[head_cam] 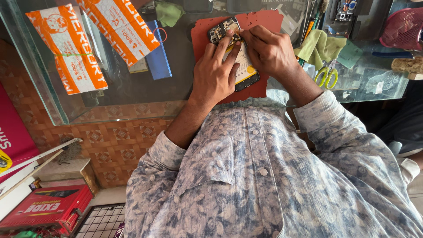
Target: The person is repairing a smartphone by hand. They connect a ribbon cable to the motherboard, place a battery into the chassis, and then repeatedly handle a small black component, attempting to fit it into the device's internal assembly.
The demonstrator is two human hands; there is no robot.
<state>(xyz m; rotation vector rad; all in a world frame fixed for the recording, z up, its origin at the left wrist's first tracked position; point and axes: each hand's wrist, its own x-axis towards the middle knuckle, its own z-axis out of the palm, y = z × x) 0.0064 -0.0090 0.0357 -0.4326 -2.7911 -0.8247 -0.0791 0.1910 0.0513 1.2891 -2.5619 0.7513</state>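
Shirt (264,176) nearest lens. Left hand (214,75) fingers flat, pinning opened phone (233,53) on red mat (264,22). Right hand (269,50) fingertips pinched at phone's inner part, likely mid-disassembly; next move calls for steady, gentle lift.

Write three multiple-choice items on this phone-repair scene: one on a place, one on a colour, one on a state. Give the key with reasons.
1. Where does the opened phone lie?
A. on the red mat
B. on the floor
C. in a drawer

2. What colour are the handles of the scissors?
A. black
B. yellow-green
C. white

3. What state is the phone in?
A. sealed in a box
B. back cover off, insides bare
C. folded shut

Key:
1 A, the mat's edges show all round the phone on the glass counter.
2 B, both loops are yellow-green.
3 B, circuit parts show at its top end, where the left hand and right hand press.
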